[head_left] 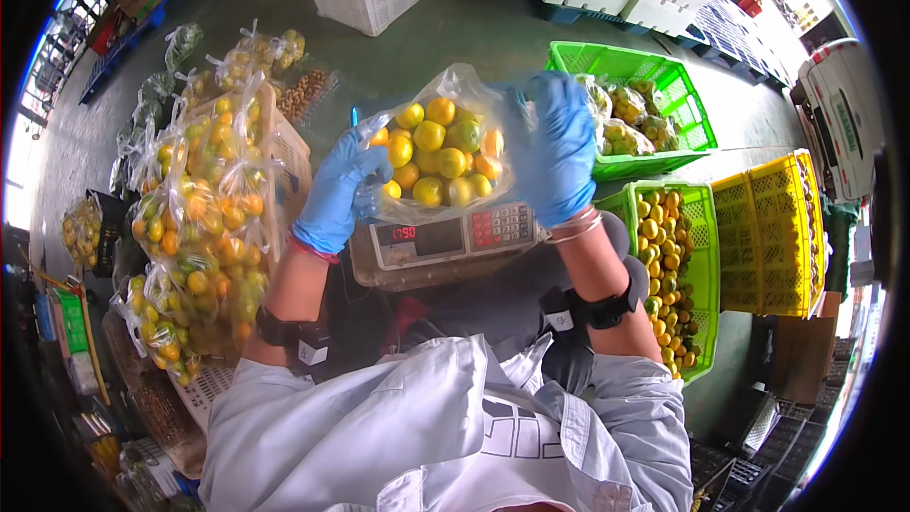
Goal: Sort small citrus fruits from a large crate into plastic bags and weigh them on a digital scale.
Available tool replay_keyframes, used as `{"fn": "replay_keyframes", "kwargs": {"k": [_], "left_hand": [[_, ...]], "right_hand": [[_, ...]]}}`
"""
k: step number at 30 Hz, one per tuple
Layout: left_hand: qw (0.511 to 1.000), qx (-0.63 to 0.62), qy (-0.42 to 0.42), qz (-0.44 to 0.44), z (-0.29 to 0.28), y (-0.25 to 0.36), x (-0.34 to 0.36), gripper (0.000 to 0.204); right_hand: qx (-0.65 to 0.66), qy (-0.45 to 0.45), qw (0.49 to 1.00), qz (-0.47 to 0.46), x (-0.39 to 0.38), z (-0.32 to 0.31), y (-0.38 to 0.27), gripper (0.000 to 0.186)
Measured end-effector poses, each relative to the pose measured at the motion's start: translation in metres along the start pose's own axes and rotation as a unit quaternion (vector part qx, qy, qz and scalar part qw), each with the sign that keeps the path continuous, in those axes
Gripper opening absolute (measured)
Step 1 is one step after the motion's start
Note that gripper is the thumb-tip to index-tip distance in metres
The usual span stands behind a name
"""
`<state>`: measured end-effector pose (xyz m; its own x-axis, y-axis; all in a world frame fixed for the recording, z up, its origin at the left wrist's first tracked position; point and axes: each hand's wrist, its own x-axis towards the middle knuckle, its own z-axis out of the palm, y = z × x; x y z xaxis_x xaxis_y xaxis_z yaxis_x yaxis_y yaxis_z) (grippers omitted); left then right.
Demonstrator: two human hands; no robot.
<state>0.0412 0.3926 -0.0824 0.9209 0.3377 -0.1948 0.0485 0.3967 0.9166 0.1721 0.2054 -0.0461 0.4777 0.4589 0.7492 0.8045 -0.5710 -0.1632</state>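
A clear plastic bag of yellow-green citrus fruit (445,154) rests on a digital scale (445,256) in front of me. My left hand (343,180), in a blue glove, has its fingers curled around the left edge of the bag's plastic. Beside the bag's right side is my right hand (559,147), also gloved in blue. Motion smears its fingers, so I cannot make out whether it grips the plastic. The scale's red display and its keypad face me, while the bag hides most of the weighing plate.
Filled bags of citrus (204,218) are heaped at the left. To the right stand a green crate of loose citrus (706,275), a green crate of bagged fruit (697,95) and a yellow crate (763,237). A white crate (379,0) is beyond the scale.
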Motion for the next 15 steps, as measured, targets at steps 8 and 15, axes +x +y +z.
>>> {"fn": "replay_keyframes", "kwargs": {"k": [8, 15], "left_hand": [[0.998, -0.058, -0.012, 0.017, -0.005, -0.008, 0.007, 0.04], [0.998, -0.046, 0.045, 0.017, -0.012, -0.005, -0.002, 0.037]], "right_hand": [[-0.047, -0.331, 0.94, -0.072, -0.054, 0.12, -0.005, 0.064], [0.007, -0.354, 0.929, -0.107, -0.047, 0.129, 0.003, 0.047]]}}
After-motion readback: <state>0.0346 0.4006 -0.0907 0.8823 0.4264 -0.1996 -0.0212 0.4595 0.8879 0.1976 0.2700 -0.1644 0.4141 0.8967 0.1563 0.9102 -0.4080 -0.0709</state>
